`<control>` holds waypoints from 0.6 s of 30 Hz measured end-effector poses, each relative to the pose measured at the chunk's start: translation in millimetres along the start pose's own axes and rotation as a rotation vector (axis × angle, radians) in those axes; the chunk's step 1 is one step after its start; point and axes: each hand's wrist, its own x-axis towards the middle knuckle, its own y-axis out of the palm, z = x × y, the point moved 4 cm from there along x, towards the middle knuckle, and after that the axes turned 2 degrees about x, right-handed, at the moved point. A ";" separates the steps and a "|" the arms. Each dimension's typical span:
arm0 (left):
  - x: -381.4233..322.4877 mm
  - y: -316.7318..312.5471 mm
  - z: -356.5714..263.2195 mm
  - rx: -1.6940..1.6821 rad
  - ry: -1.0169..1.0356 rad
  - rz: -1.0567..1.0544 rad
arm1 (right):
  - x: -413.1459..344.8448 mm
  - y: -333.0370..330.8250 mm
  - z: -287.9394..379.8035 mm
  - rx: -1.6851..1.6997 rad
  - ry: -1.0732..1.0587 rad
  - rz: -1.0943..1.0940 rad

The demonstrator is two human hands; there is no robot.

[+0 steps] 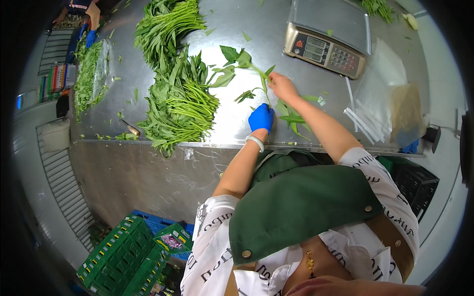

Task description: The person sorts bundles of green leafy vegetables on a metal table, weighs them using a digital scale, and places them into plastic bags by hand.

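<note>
My left hand (261, 118), in a blue glove with a pale bangle at the wrist, grips the lower end of a leafy green stem (264, 86), which looks like water spinach. Bare, my right hand (282, 87) has its curled fingers at the stem's upper part; the fingertips are partly hidden. The stem's broad leaves (237, 59) spread away to the upper left. Under my right forearm lie loose leaves (292, 117) on the steel table (237, 118). To the left rests a large bundle of greens (181, 107), its cut stems pointing right.
Another bundle (166, 29) lies farther back. A digital scale (326, 50) stands at the upper right, with clear plastic bags (377, 88) beside it. A small knife (130, 127) lies near the front edge. A co-worker's gloved hand (91, 38) touches bagged greens (90, 74). Green crates (118, 255) sit lower left.
</note>
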 end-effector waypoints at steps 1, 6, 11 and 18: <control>4.4 -0.3 8.3 -0.151 -0.048 0.009 | 6.0 -6.8 5.6 0.101 0.066 -0.043; 4.6 -47.1 5.0 -0.547 -0.001 -0.092 | -27.7 -13.3 10.7 0.436 0.226 0.113; -0.6 -59.2 14.9 -0.723 0.040 0.022 | -23.8 21.7 33.1 0.568 0.439 0.475; -72.5 -103.0 127.9 -1.119 -0.453 -0.464 | 47.8 -18.0 168.3 0.741 -0.309 0.161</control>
